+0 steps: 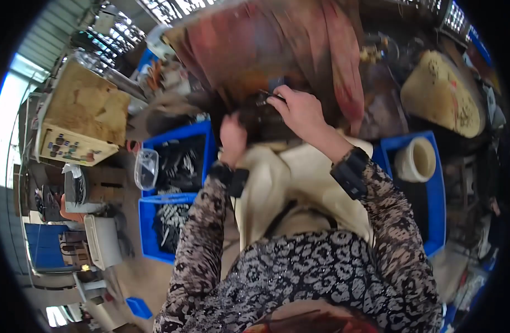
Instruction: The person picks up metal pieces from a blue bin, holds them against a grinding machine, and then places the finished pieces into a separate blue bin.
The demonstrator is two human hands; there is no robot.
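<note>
- Right hand (302,114): closed, thumb and fingers pinching a small dark piece (271,97); exact kind too small to tell.
- Piece sits in front of the dark work area (257,119), below the stained red-brown cloth (232,47).
- Left hand (233,137): blurred, lower and to the left, apart from the right. Cannot tell whether it grasps anything.
- Step in hand, as I judge it: handling the single piece at the work area; whether placing or removing it, unclear.
- Next move seems to call for a firm right pinch, fingertips clear of the dark recess, left hand near for support.
- Cloth hangs close by the right hand; could snag or hide the piece.
- Left side: upper blue bin (210,152) and lower blue bin (145,233), both with many dark pieces; clear tub (146,170) at the upper one's edge.
- Right side: another blue bin (440,200), pale bucket (416,160) inside.
- Cream apron (266,191) over the lap.
</note>
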